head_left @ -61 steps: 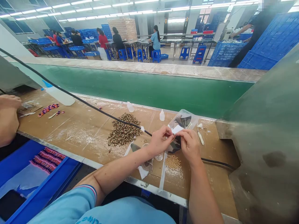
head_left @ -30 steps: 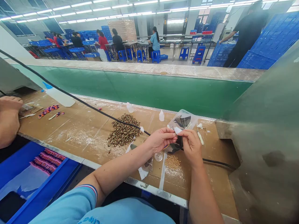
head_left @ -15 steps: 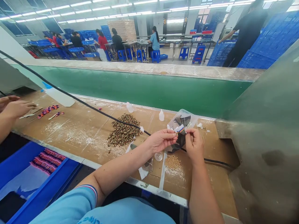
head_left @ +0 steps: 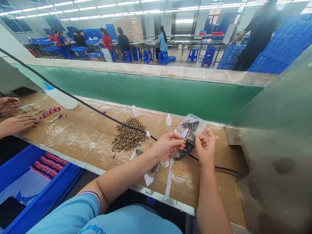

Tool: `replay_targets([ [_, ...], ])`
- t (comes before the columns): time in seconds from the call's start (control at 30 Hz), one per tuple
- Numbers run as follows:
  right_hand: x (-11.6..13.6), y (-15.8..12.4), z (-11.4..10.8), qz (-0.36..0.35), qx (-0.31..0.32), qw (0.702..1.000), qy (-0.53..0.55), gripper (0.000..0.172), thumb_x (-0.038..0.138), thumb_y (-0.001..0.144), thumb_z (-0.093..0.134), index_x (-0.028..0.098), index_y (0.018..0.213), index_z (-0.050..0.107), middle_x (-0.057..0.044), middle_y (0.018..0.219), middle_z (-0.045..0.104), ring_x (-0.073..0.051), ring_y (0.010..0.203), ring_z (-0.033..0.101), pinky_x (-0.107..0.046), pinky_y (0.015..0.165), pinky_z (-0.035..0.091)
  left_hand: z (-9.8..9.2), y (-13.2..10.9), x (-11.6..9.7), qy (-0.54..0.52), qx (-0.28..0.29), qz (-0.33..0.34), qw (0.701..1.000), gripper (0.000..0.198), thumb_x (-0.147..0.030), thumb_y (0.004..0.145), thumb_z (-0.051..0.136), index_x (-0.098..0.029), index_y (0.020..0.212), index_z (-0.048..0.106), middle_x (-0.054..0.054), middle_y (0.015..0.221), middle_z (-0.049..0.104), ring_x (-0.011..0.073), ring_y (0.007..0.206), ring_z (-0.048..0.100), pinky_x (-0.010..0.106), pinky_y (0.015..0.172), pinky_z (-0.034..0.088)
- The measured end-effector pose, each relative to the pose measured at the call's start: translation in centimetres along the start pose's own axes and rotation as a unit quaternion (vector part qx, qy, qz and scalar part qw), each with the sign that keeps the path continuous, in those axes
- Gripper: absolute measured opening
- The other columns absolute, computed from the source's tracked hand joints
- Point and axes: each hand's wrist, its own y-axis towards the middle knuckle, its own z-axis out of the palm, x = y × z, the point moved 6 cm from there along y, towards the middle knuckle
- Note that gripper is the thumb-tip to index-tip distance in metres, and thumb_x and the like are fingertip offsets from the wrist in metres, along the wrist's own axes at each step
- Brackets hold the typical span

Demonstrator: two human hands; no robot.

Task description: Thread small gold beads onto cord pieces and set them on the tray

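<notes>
My left hand (head_left: 168, 144) and my right hand (head_left: 206, 147) are raised a little above the brown table, close together. Both pinch a small rainbow-striped ribbon piece (head_left: 186, 134) between thumb and fingertips. Just behind it lies a clear plastic bag (head_left: 192, 125) with dark pieces inside. Under my hands sit a small pile of pale beads (head_left: 179, 168) and a little clear cup (head_left: 165, 162). A heap of brass-coloured metal parts (head_left: 128, 134) lies to the left of my left hand.
A black cable (head_left: 80, 103) crosses the table. Two small white bottles (head_left: 168, 120) stand by the green conveyor (head_left: 156, 92). A co-worker's hands (head_left: 14, 123) rest at far left near coloured ribbons (head_left: 48, 113). A blue crate (head_left: 36, 182) sits below.
My hands have shifted slightly up and right, and the striped ribbon now shows between the fingertips. The co-worker's hands at the left moved out onto the table.
</notes>
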Motion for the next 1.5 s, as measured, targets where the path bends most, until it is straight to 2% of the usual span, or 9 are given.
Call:
replay_targets([
  [0.13, 0.6, -0.1, -0.1, -0.034, 0.022, 0.998, -0.055, 0.022, 0.033, 0.084, 0.052, 0.018, 0.095, 0.064, -0.006, 0.089, 0.068, -0.014, 0.076, 0.062, -0.027, 0.067, 0.050, -0.5, -0.3, -1.0, 0.128, -0.030, 0.127, 0.983, 0.017, -0.017, 0.068, 0.072, -0.013, 0.072, 0.056, -0.002, 0.065, 0.062, 0.0061, 0.060, 0.059, 0.021, 0.064, 0.050],
  [0.33, 2.7, -0.6, 0.6, -0.139, 0.117, 0.978, -0.099, 0.022, 0.029, 0.090, 0.048, 0.023, 0.098, 0.067, -0.005, 0.095, 0.067, -0.017, 0.091, 0.061, -0.034, 0.081, 0.049, -0.5, -1.4, -2.0, 0.349, -0.044, 0.291, 0.890, 0.006, -0.020, 0.077, 0.061, -0.016, 0.077, 0.065, 0.004, 0.079, 0.068, 0.0115, 0.074, 0.062, 0.027, 0.076, 0.051],
  [0.5, 3.7, -1.1, 1.2, -0.169, 0.181, 0.966, -0.077, 0.023, 0.025, 0.092, 0.044, 0.024, 0.096, 0.067, -0.004, 0.090, 0.064, -0.015, 0.085, 0.061, -0.029, 0.072, 0.050, 0.0, -2.0, -2.4, 0.434, -0.023, 0.344, 0.832, 0.011, -0.018, 0.080, 0.055, -0.020, 0.080, 0.066, 0.005, 0.089, 0.071, 0.0139, 0.085, 0.064, 0.030, 0.084, 0.051],
  [0.67, 4.2, -1.3, 1.7, -0.187, 0.214, 0.955, -0.085, 0.025, 0.022, 0.091, 0.044, 0.026, 0.096, 0.068, -0.003, 0.087, 0.062, -0.013, 0.080, 0.060, -0.027, 0.068, 0.049, 0.2, -2.3, -2.5, 0.455, -0.026, 0.357, 0.815, 0.011, -0.020, 0.081, 0.054, -0.020, 0.078, 0.065, 0.005, 0.083, 0.070, 0.0130, 0.078, 0.063, 0.027, 0.078, 0.051],
  [0.83, 4.4, -1.3, 1.6, -0.213, 0.189, 0.951, -0.119, 0.028, 0.019, 0.090, 0.044, 0.029, 0.096, 0.069, -0.002, 0.088, 0.061, -0.013, 0.082, 0.059, -0.027, 0.070, 0.049, 0.1, -2.1, -2.2, 0.419, -0.040, 0.326, 0.847, 0.009, -0.020, 0.080, 0.056, -0.018, 0.078, 0.064, 0.004, 0.080, 0.069, 0.0116, 0.075, 0.062, 0.026, 0.075, 0.051],
  [1.1, 4.5, -1.6, 1.4, -0.309, 0.123, 0.918, -0.218, 0.033, 0.012, 0.088, 0.046, 0.033, 0.091, 0.072, -0.002, 0.087, 0.061, -0.015, 0.084, 0.056, -0.030, 0.074, 0.044, -0.7, -0.5, -0.3, 0.211, -0.057, 0.167, 0.962, 0.007, -0.011, 0.072, 0.063, -0.014, 0.072, 0.057, -0.001, 0.069, 0.064, 0.0063, 0.065, 0.061, 0.022, 0.069, 0.050],
  [1.27, 3.9, -1.5, 1.4, -0.351, 0.076, 0.885, -0.297, 0.029, 0.013, 0.088, 0.047, 0.029, 0.085, 0.071, -0.002, 0.083, 0.063, -0.015, 0.079, 0.054, -0.030, 0.072, 0.039, -0.5, -0.5, -0.3, 0.148, -0.050, 0.134, 0.979, 0.013, -0.013, 0.067, 0.068, -0.013, 0.070, 0.055, -0.002, 0.067, 0.064, 0.0052, 0.063, 0.061, 0.020, 0.067, 0.050],
  [1.43, 2.0, -0.8, 1.4, -0.289, 0.064, 0.879, -0.374, 0.027, 0.019, 0.090, 0.043, 0.020, 0.103, 0.067, -0.005, 0.084, 0.068, -0.017, 0.078, 0.056, -0.032, 0.076, 0.038, -0.3, -0.9, -0.5, 0.099, -0.036, 0.104, 0.989, 0.024, -0.020, 0.062, 0.076, -0.013, 0.071, 0.055, -0.002, 0.063, 0.063, 0.0051, 0.058, 0.060, 0.019, 0.063, 0.050],
  [1.5, 1.3, -0.5, 1.2, -0.270, 0.053, 0.878, -0.393, 0.024, 0.026, 0.090, 0.046, 0.017, 0.097, 0.067, -0.006, 0.083, 0.069, -0.018, 0.078, 0.057, -0.033, 0.078, 0.037, -0.3, -1.3, -0.3, 0.062, -0.026, 0.069, 0.995, 0.028, -0.020, 0.060, 0.079, -0.012, 0.072, 0.054, -0.002, 0.061, 0.063, 0.0054, 0.056, 0.060, 0.018, 0.061, 0.049],
])
